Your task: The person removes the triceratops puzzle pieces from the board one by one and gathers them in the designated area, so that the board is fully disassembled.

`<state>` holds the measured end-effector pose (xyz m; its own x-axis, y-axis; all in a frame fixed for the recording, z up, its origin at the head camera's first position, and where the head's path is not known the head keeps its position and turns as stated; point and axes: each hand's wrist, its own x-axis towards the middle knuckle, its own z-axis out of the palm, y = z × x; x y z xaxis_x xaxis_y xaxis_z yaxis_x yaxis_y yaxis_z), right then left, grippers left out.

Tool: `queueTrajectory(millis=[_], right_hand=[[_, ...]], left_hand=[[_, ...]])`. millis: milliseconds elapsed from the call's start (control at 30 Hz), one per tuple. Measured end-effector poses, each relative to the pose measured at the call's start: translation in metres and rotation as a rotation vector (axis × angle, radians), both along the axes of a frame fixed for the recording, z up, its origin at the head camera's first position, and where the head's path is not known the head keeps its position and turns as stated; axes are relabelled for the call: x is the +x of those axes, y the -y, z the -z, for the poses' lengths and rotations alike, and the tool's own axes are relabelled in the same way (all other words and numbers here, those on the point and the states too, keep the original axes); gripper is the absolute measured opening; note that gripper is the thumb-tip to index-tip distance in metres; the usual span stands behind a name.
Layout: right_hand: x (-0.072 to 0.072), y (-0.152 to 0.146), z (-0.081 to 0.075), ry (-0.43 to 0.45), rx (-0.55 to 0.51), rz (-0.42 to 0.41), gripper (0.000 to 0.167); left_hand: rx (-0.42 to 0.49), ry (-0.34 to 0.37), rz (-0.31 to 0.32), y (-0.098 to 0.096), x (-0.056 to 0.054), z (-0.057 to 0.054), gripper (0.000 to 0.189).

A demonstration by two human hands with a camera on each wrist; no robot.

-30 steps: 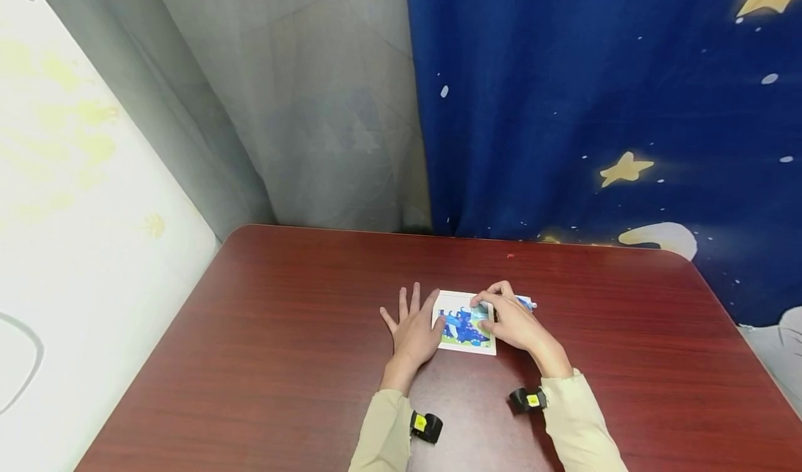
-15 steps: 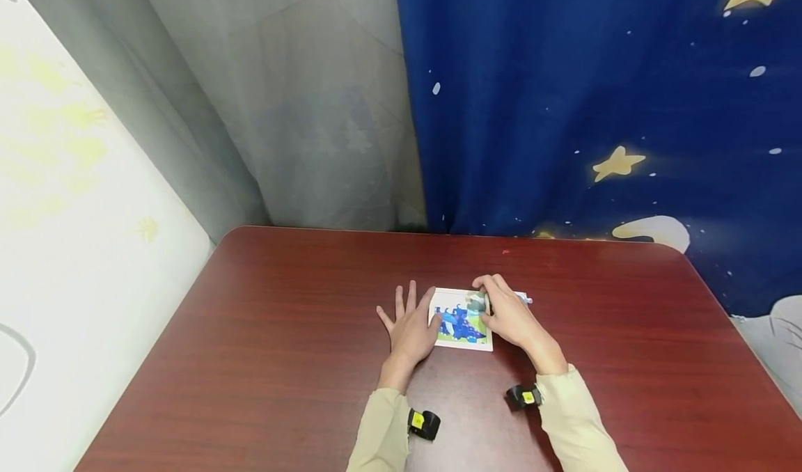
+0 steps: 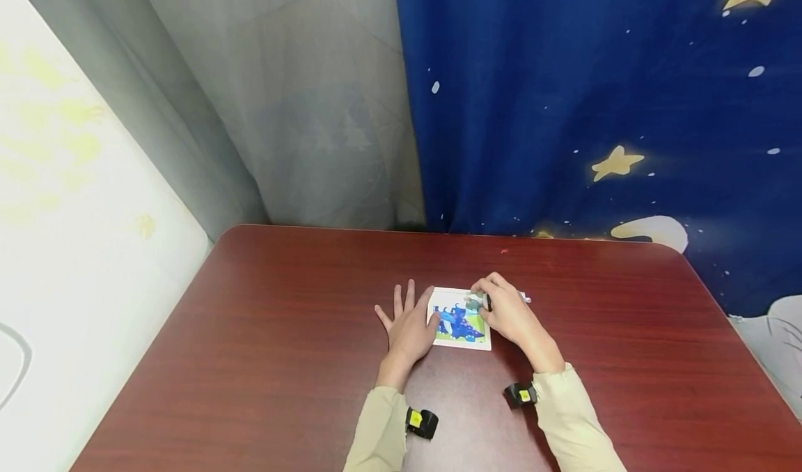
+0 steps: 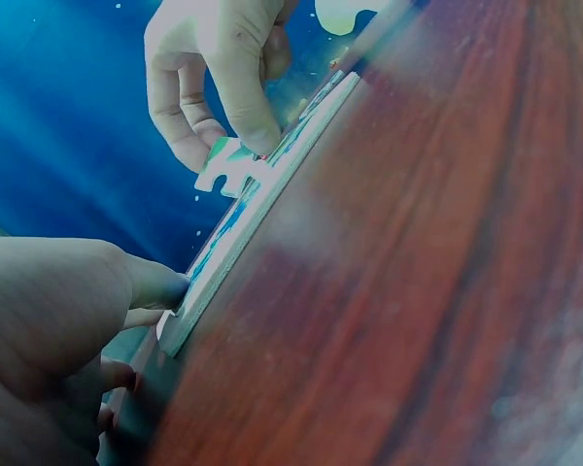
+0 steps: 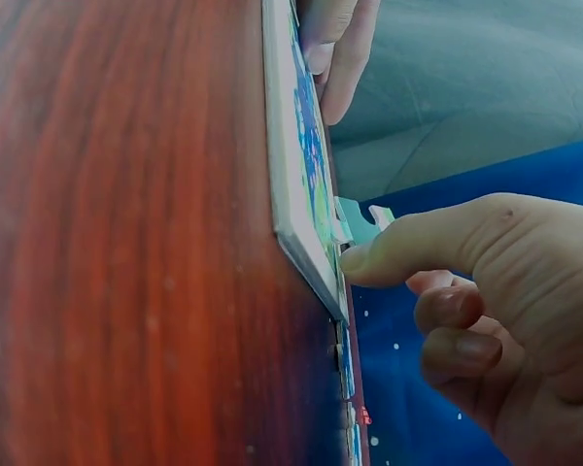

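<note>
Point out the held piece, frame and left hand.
Piece [image 4: 236,171]: left wrist view, middle of its face.
Frame [image 5: 287,165]: right wrist view, near rim.
Left hand [image 3: 410,329]: head view, its back.

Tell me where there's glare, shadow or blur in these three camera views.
Head view: pale glare on the wood-grain table between the forearms, with a shadow just left of the right sleeve; left wrist view: hazy light patches on the tabletop, its grain soft toward the lower right; right wrist view: dark shading on the tabletop, lower in the picture than the white puzzle frame.

Glossy wood-grain table [image 3: 301,360], matt cloth curtain [image 3: 514,110]
</note>
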<state>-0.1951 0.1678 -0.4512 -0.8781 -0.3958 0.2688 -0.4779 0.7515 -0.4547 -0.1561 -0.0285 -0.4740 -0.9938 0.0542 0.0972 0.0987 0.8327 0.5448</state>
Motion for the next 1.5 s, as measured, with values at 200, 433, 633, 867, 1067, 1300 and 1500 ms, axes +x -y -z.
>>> queueTrajectory(millis=[200, 433, 633, 867, 1067, 1300, 1500], right_hand=[[-0.001, -0.011, -0.005, -0.043, -0.016, 0.027, 0.032], [-0.002, -0.041, -0.014, -0.007, -0.047, 0.123, 0.033], [-0.003, -0.065, -0.016, 0.012, -0.061, 0.178, 0.034], [-0.003, -0.086, -0.015, 0.081, -0.050, 0.227, 0.033], [-0.002, -0.098, -0.016, 0.129, -0.041, 0.232, 0.030], [-0.002, -0.107, -0.013, 0.192, -0.037, 0.248, 0.029], [-0.001, -0.108, -0.007, 0.222, -0.044, 0.251, 0.030]], left_hand=[[0.008, -0.012, 0.003, 0.000, -0.001, 0.001, 0.049], [0.018, -0.019, 0.000, 0.001, 0.000, 0.004, 0.049], [0.027, -0.020, -0.001, 0.002, 0.001, 0.004, 0.048], [0.033, -0.019, 0.004, 0.002, 0.001, 0.004, 0.048], [0.035, -0.016, 0.001, 0.001, 0.001, 0.002, 0.049], [0.029, -0.019, 0.000, 0.002, -0.001, 0.004, 0.048], [0.030, -0.014, 0.001, 0.001, 0.000, 0.005, 0.049]])
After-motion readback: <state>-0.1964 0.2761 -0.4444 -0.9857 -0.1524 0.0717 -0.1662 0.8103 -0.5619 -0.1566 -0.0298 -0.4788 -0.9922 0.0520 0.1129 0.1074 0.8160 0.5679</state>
